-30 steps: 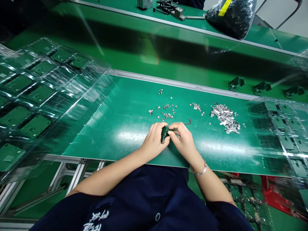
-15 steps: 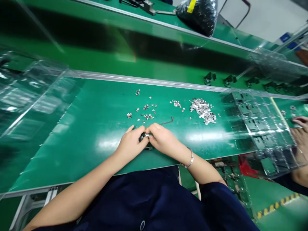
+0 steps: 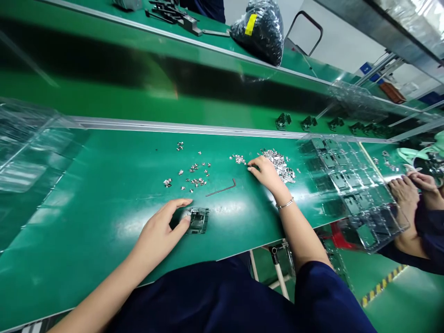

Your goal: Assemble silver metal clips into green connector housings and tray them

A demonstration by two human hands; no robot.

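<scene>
A dark, square metal-and-plastic part lies on the green bench. My left hand is beside it, thumb and fingers spread apart, with the thumb tip at its left edge. Farther right, my right hand reaches over the bench. Its thumb and forefinger come close together in a pinch by a small cluster of shiny metal pieces; what is between the fingertips is too small to make out. Behind that hand lies a bigger heap of metal pieces. A hex key rests between my hands.
Scattered small metal pieces lie beyond the dark part. Clear plastic trays stand left and right, the right one holding parts. Several dark assemblies line the ledge. A co-worker's hands are at the far right.
My hands have parted. The right one has moved right and away from me to the metal pieces; the left has opened beside the dark part, now uncovered. The view has shifted slightly.
</scene>
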